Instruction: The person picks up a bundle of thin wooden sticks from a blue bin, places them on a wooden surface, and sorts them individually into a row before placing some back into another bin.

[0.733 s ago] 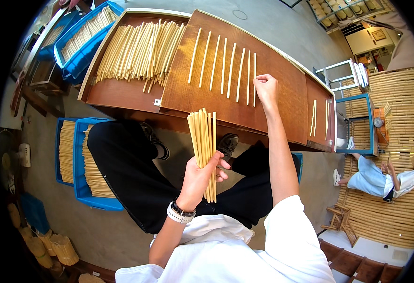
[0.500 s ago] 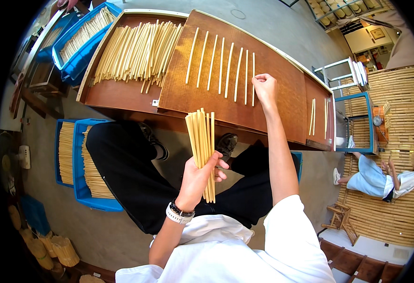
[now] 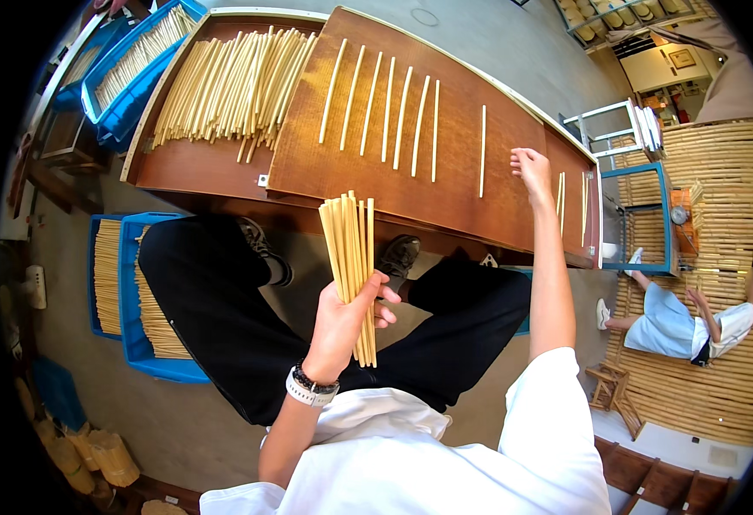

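Left hand (image 3: 342, 313): fingers wrapped round a bundle of sticks (image 3: 346, 232), which stick up past them. Right hand (image 3: 529, 165): fingers loosely curled, seemingly released, no stick seen in them. Just left of the right fingers, apart, a lone stick (image 3: 482, 150) on the counter (image 3: 351, 180); farther left, seven spaced sticks (image 3: 388, 109), then a big pile (image 3: 230, 86). Few loose sticks (image 3: 585, 210) to their right. Looks partway: eight singled out; bundle and pile remain.
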`<action>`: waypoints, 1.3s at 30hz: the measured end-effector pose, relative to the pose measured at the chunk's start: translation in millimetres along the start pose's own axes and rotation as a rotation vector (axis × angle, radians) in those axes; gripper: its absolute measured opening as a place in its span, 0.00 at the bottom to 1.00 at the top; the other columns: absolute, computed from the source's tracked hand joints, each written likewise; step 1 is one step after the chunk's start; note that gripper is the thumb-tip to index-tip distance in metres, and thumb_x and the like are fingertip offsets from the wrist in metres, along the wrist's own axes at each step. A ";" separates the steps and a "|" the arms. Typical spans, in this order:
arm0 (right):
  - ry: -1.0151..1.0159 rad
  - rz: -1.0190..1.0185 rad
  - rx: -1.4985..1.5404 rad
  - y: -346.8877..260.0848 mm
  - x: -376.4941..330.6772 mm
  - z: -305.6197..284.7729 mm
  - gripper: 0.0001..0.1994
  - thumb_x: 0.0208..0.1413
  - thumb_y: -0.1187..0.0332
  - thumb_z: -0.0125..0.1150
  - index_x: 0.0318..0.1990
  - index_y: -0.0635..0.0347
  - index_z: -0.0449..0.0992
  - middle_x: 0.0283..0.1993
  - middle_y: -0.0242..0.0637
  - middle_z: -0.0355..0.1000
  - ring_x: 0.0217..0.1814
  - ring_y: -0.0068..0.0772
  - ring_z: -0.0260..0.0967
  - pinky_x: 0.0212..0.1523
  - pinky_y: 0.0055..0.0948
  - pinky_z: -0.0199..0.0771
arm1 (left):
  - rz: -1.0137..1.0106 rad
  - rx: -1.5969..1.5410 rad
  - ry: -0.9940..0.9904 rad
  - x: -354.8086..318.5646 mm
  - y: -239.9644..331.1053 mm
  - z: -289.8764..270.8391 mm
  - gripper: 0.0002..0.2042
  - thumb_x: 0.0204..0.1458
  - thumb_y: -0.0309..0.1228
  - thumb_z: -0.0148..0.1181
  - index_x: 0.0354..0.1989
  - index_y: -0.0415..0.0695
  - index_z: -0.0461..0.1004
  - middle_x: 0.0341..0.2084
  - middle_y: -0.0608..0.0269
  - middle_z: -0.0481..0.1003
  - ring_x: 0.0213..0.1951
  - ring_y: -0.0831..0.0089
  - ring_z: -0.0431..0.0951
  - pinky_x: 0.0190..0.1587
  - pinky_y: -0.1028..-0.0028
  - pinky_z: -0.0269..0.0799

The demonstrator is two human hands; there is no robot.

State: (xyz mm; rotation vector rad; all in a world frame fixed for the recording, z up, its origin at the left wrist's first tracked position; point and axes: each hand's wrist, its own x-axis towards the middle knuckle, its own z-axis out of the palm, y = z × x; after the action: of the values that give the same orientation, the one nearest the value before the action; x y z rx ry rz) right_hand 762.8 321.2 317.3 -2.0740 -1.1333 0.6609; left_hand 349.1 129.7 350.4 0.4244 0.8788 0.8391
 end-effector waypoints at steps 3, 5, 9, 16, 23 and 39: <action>0.008 0.046 0.005 34.2 16.0 -31.4 0.12 0.63 0.64 0.54 0.44 0.62 0.79 0.37 0.34 0.77 0.38 0.22 0.75 0.36 0.21 0.75 | -0.013 0.008 0.005 1.2 -0.7 1.7 0.10 0.64 0.31 0.50 0.43 0.36 0.70 0.28 0.60 0.77 0.23 0.78 0.76 0.26 0.80 0.72; 0.023 0.044 0.009 50.4 21.3 -47.5 0.12 0.63 0.65 0.54 0.43 0.63 0.80 0.37 0.35 0.77 0.37 0.23 0.75 0.35 0.22 0.76 | -0.019 0.007 0.015 2.9 -2.0 3.1 0.10 0.64 0.31 0.50 0.43 0.36 0.70 0.28 0.60 0.77 0.23 0.78 0.76 0.26 0.80 0.71; 0.036 0.099 0.008 70.6 25.0 -70.3 0.12 0.64 0.65 0.53 0.45 0.62 0.79 0.40 0.35 0.77 0.40 0.24 0.75 0.39 0.24 0.77 | -0.038 0.015 0.030 6.3 -5.3 5.1 0.09 0.64 0.31 0.51 0.43 0.37 0.70 0.28 0.60 0.77 0.23 0.78 0.76 0.26 0.80 0.71; 0.063 0.204 -0.031 104.1 33.1 -98.3 0.12 0.63 0.65 0.54 0.46 0.62 0.78 0.44 0.37 0.76 0.46 0.25 0.74 0.42 0.25 0.77 | -0.049 0.031 0.040 11.1 -10.0 8.7 0.09 0.64 0.31 0.51 0.42 0.37 0.71 0.28 0.60 0.77 0.23 0.78 0.76 0.26 0.80 0.72; 0.149 0.129 -0.367 129.7 44.1 -95.0 0.11 0.48 0.67 0.67 0.37 0.63 0.80 0.34 0.39 0.80 0.38 0.29 0.78 0.39 0.28 0.77 | -0.070 0.030 0.046 13.4 -14.0 10.4 0.09 0.64 0.31 0.51 0.42 0.37 0.71 0.28 0.60 0.77 0.23 0.77 0.76 0.26 0.80 0.71; -0.077 -0.091 0.135 -70.8 -15.6 77.3 0.08 0.47 0.74 0.64 0.35 0.68 0.77 0.29 0.37 0.75 0.27 0.24 0.72 0.26 0.24 0.73 | -0.013 0.003 0.018 0.4 -4.0 5.6 0.08 0.64 0.30 0.51 0.42 0.36 0.70 0.28 0.59 0.77 0.23 0.77 0.76 0.26 0.78 0.71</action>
State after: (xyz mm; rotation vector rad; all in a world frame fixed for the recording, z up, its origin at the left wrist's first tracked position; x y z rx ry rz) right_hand 664.4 360.2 322.9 -1.8870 -1.1853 0.7574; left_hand 355.6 127.6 350.9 0.4138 0.8993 0.8304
